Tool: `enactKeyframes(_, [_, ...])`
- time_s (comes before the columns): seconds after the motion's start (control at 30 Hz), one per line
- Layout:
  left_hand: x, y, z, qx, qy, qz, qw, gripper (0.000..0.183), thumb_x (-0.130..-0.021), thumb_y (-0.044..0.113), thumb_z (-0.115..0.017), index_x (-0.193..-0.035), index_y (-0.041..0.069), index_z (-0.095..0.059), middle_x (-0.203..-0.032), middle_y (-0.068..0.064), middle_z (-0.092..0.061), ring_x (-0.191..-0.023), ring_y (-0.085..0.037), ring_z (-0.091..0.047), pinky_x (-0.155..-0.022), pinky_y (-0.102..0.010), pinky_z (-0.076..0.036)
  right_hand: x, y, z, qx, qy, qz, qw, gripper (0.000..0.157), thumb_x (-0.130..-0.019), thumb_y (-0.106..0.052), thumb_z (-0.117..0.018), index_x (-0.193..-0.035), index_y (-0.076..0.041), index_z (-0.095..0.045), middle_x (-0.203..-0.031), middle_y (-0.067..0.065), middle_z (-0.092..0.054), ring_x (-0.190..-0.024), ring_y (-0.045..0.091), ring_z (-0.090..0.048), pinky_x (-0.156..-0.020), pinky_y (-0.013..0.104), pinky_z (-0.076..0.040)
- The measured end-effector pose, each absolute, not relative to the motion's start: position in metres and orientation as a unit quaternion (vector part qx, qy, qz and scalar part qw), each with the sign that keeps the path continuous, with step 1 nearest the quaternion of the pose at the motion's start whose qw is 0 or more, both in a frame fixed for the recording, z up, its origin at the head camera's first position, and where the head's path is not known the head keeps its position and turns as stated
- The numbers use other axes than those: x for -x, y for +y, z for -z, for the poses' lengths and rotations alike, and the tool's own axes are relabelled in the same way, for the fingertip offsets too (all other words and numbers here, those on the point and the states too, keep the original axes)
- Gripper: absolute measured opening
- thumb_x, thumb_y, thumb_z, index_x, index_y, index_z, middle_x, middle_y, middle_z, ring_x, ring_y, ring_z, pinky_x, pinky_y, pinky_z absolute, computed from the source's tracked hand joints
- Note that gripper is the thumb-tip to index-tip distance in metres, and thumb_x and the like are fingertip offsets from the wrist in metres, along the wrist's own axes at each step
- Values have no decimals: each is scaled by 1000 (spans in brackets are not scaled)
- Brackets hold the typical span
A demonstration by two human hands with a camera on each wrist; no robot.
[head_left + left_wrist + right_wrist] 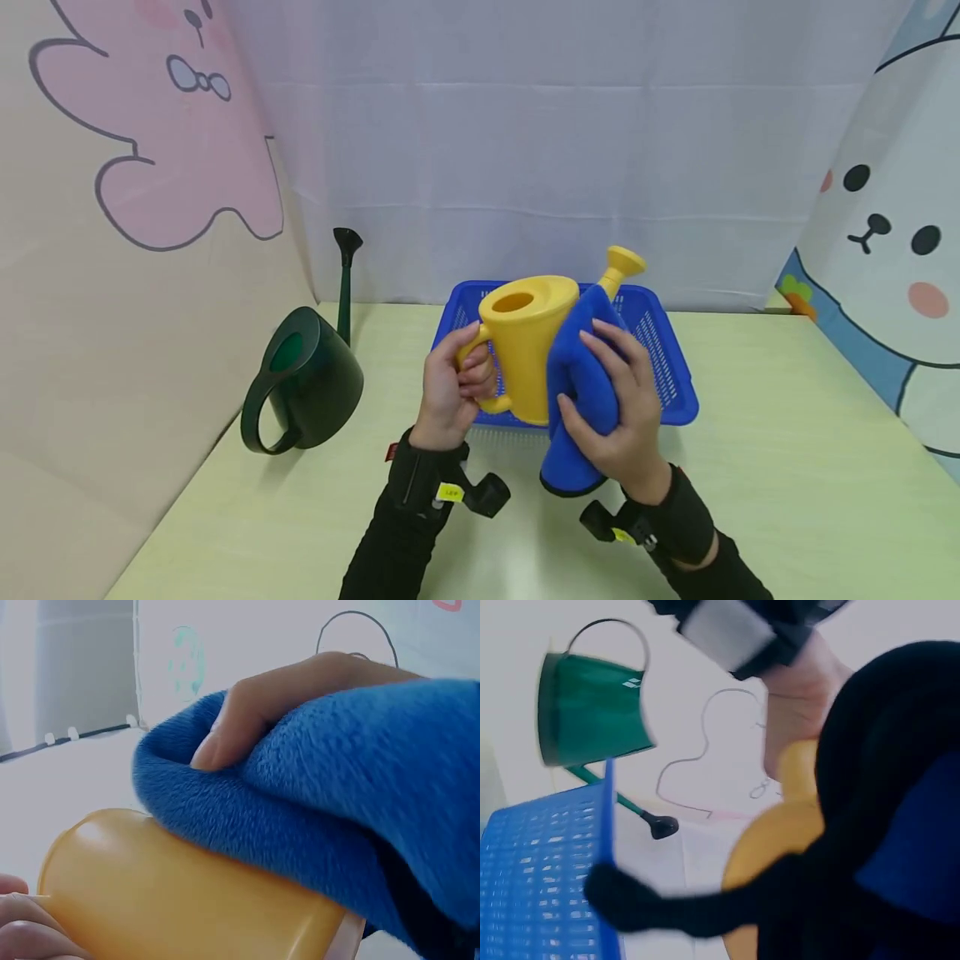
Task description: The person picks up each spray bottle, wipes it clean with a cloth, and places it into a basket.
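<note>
we see a person's left hand (450, 387) with its fingers curled around the handle (495, 405) of a smooth yellow plastic watering can (532, 354). the right hand (626, 408) holds a thick, fluffy blue cloth with dark edging (573, 358), its fingers bent over the folds and its thumb apart from them. in the left wrist view we notice that this cloth lies against the yellow body, and one finger or the thumb presses into a fold. the yellow can is held between the two hands, with its round opening upward; its flared yellow spout head (626, 260) comes out above the cloth, while the lower part of the spout is hidden from us.

behind the can, in the head view, a blue plastic basket with perforated walls (686, 408) stands on the pale yellow-green table (787, 433). to the left, apart from the basket, we see a dark green watering can (330, 383), with a black head (347, 242) on its long spout. at the back hangs a whitish cloth curtain (480, 167). both wrists carry black straps with small cameras.
</note>
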State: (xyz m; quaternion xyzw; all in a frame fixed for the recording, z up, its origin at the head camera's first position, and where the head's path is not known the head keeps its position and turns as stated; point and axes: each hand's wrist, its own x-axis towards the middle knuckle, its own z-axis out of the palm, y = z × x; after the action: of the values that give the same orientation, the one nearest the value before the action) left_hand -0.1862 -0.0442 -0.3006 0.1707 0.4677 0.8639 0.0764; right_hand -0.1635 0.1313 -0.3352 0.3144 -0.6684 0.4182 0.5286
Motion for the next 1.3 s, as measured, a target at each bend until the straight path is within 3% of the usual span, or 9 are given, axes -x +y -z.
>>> enactKeyframes(0.2, [186,-43,301,-160,464,-868,75,40,-92,23,-33,-53,18,-29,-41,12,-30,-35,-5,-23,-38,-19,-15,160,114,340,-366,-667,-267,591,45,-76,-37,-55,-105,-2,-58,-110,23,-53,-105,41,-45,-91,49,-38])
enactKeyframes(0.3, [185,-41,301,-157,454,-873,80,39,-92,23,-34,-54,18,-30,-43,12,-30,-36,-3,-25,-36,-16,-17,157,108,344,-385,-676,-201,596,46,-75,-38,-52,-106,-5,-59,-111,20,-55,-104,40,-46,-84,53,-41])
enactKeyframes(0.5, [184,-39,300,-171,422,-884,106,36,-93,23,-33,-57,17,-32,-47,12,-30,-36,0,-30,-35,-13,-20,155,100,350,-399,-688,-134,591,45,-76,-38,-50,-109,-8,-60,-114,17,-57,-107,39,-46,-84,55,-38])
enactKeyframes(0.7, [187,-38,300,-173,448,-873,78,39,-93,23,-32,-54,17,-31,-44,12,-30,-35,-3,-25,-36,-15,-17,156,106,345,-383,-677,-241,580,46,-75,-38,-54,-106,-6,-60,-111,19,-55,-107,40,-45,-91,52,-37])
enactKeyframes(0.9, [188,-40,299,-178,460,-867,77,41,-92,23,-31,-52,18,-28,-40,12,-29,-33,-6,-23,-37,-20,-14,157,122,335,-356,-647,-406,538,49,-75,-36,-61,-105,3,-58,-115,23,-52,-109,38,-45,-97,40,-36])
enactKeyframes(1.17, [186,-41,297,-166,467,-866,73,39,-92,23,-33,-53,18,-29,-41,11,-30,-34,-7,-24,-37,-19,-18,156,139,324,-270,-636,-582,428,51,-67,0,-51,-118,5,-51,-128,7,-49,-113,31,-43,-94,30,-39])
enactKeyframes(1.3, [186,-39,298,-163,470,-864,69,39,-92,23,-33,-53,17,-28,-41,11,-29,-34,-7,-23,-37,-20,-17,160,136,330,-278,-647,-534,467,49,-68,-6,-57,-115,7,-52,-126,11,-50,-112,31,-45,-95,31,-40])
